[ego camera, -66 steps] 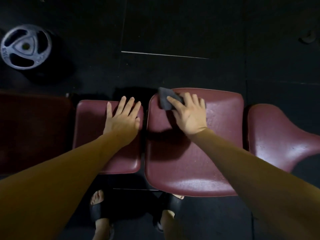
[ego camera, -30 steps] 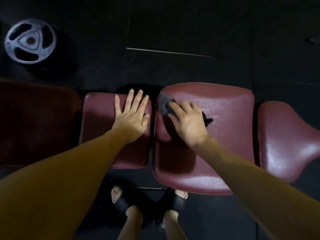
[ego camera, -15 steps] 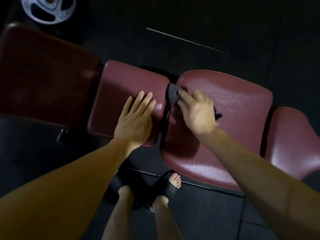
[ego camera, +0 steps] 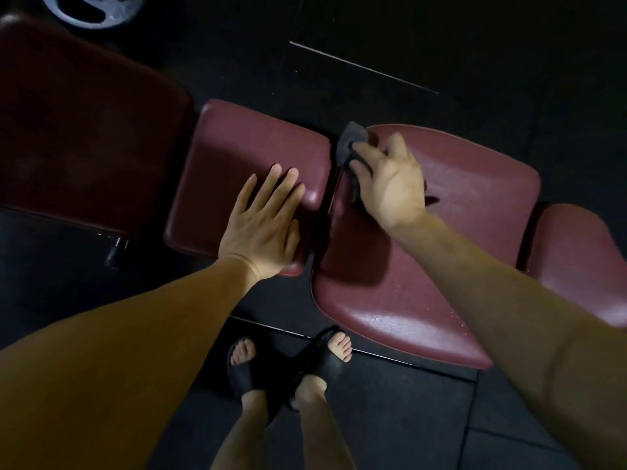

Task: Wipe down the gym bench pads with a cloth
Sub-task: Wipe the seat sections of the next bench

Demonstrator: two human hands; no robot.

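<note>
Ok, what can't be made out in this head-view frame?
- Cloth: mostly hidden beneath the right hand.
- Right fingertips: motion-blurred.
- Weight plate: cut off by the top edge.
- Far-right pad: cut off by the right edge.
- Pad corner under the left hand: covered.

Maroon bench pads (ego camera: 441,266), dark grey cloth (ego camera: 349,140), black sandals (ego camera: 325,364), black floor (ego camera: 441,45).

My right grip (ego camera: 390,184) has dragged the dark cloth (ego camera: 349,144) to the large pad's (ego camera: 475,205) left edge (fingers now blurred), and my feet (ego camera: 291,364) have stepped closer.
</note>
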